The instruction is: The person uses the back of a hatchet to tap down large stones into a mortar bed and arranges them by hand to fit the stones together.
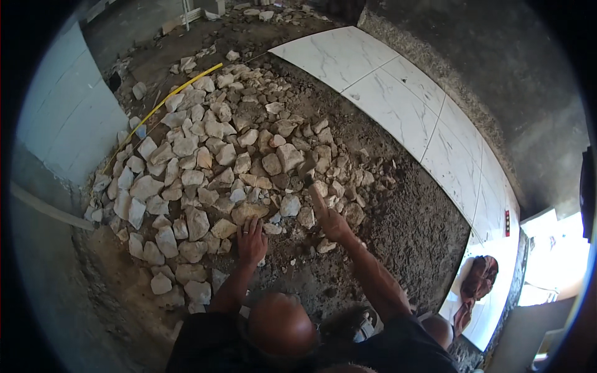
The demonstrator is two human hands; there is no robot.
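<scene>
My right hand (334,225) is closed round the wooden handle of a hammer (318,200). The hammer's dark head lies among the stones and is hard to make out. To the left, my left hand (252,244) has its fingers stretched out and apart, with the fingertips against a flat tan stone (250,213) at the near edge of the stone bed. Pale broken stones (194,146) are packed close together ahead and to the left of my hands. Dark, damp soil (407,230) stretches to the right of my right hand.
White grey-veined tiles (388,93) run along the right side, with a reddish-brown cloth (479,276) and a small red-and-black object (507,222) on them. A yellow strip (168,96) crosses the far left stones. A pale pillar (68,112) stands left.
</scene>
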